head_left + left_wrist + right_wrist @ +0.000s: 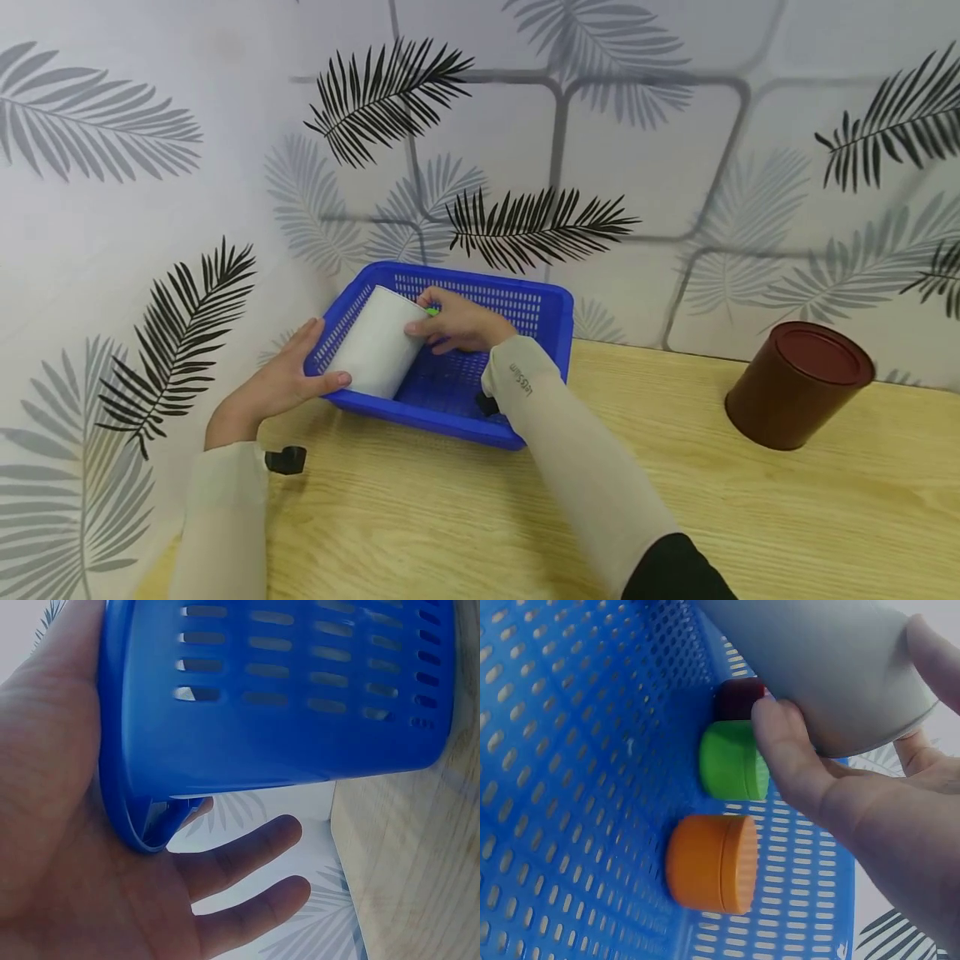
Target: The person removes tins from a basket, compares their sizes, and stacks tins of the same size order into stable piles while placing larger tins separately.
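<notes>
A blue plastic basket with slotted walls sits on the table. My left hand grips its left front corner, thumb over the front rim and fingers along the outside of the left wall. In the left wrist view the basket rim lies against the palm. Inside the basket's left part leans a white cylindrical canister, tilted. My right hand holds it near its upper end. The right wrist view shows small round-edged pots in the basket: an orange pot, a green pot and a dark red pot.
A dark red-brown lidded canister stands on the wooden table, to the right of the basket. Leaf-patterned wall covering rises directly behind the basket and along its left side.
</notes>
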### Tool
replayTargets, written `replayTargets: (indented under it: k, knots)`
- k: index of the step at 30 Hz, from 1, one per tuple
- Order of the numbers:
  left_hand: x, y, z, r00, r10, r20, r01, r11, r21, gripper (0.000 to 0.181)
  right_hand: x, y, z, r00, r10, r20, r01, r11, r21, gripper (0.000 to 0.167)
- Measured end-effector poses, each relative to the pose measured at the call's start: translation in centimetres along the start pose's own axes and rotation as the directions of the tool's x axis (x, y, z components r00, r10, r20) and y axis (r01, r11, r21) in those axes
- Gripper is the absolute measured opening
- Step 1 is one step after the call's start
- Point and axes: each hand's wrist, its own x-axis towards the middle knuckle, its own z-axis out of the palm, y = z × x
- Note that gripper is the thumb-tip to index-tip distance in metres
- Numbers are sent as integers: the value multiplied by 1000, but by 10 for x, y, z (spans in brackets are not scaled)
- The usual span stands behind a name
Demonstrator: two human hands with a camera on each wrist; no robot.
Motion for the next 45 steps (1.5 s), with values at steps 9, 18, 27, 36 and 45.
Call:
replayTargets:
  k: [9,18,27,36,45]
  knots:
    - [2,3,-3,1000,8,-1,-8,1000,-8,113,-4,-4,3,990,-139,-22,138,990,-41,33]
    - [3,-1,3,1000,-5,-5,5,1000,-31,113,-16,-11,7,959,-278,-62,259,941,-217,39]
    - [4,-2,2,1000,2,-8,-2,1000,-25,112,-43,-32,-7,938,-295,-181,260,946,-193,49]
    - [4,-7,10,1000,11,0,-11,999,-42,111,-80,-36,-30,872,-338,-355,388,918,78,107]
    - [4,-5,3,1000,23,1,-23,1000,-10,111,-131,-28,-58,765,-435,-475,488,873,-15,143]
